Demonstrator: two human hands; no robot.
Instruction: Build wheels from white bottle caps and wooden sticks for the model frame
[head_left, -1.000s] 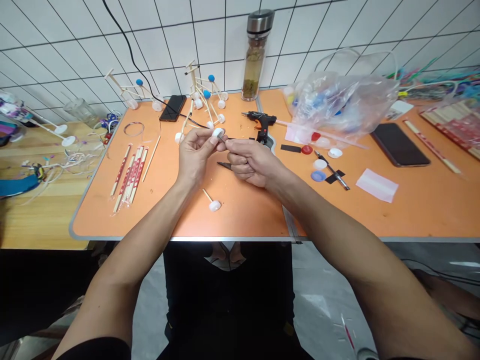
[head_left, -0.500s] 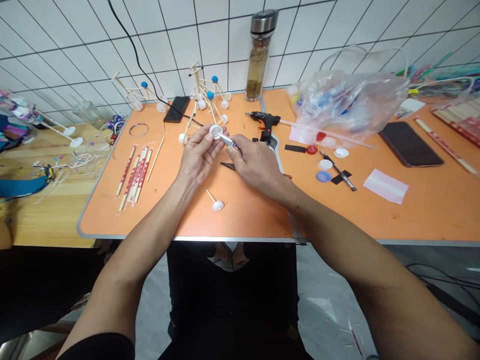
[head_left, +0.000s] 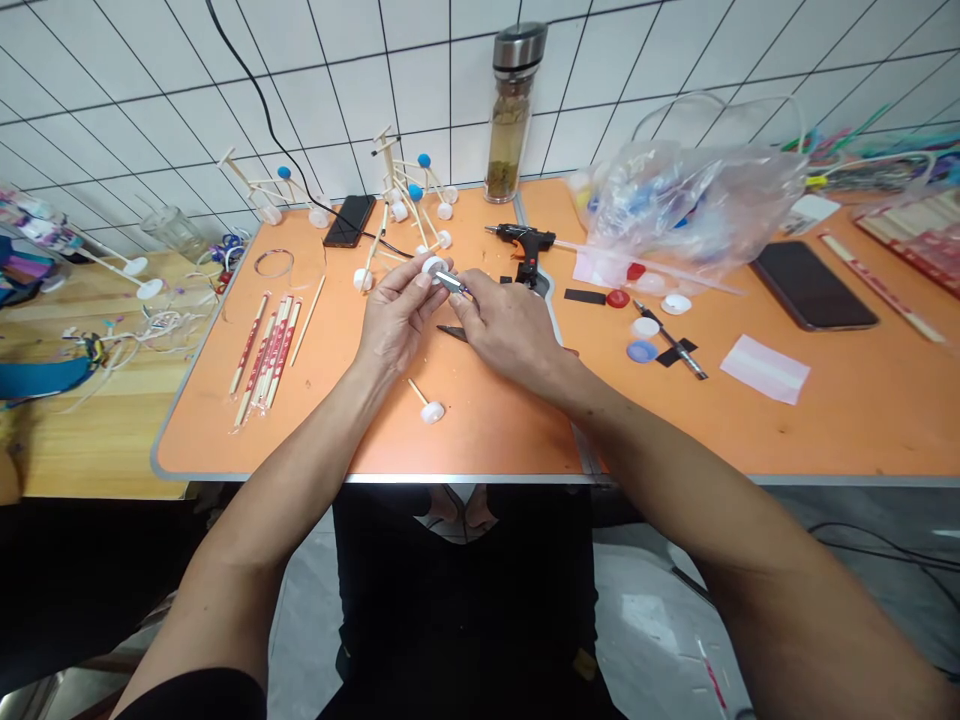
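My left hand point(head_left: 397, 318) pinches a white bottle cap point(head_left: 433, 266) above the orange table point(head_left: 480, 440). My right hand point(head_left: 504, 318) grips a small metal blade tool point(head_left: 450, 283), perhaps a utility knife, with its tip against the cap; its handle is mostly hidden in the fingers. Partly under the right hand, dark pointed scissors point(head_left: 452, 332) lie on the table. Closer to me rests a white cap with a short stick point(head_left: 430, 411). Just beyond my hands stand stick models point(head_left: 405, 190) with white caps and blue balls.
A black glue gun point(head_left: 525, 245), a glass tea bottle point(head_left: 510, 120) and a plastic bag of caps point(head_left: 690, 200) stand behind. Wrapped chopsticks point(head_left: 271, 355) lie left. Loose caps point(head_left: 642, 351), a pen point(head_left: 675, 342) and a phone point(head_left: 814, 284) are at right.
The cap has been tilted in my left fingers, so its side now shows more. The blade tool has turned slightly with it. The whole view has shifted a little.
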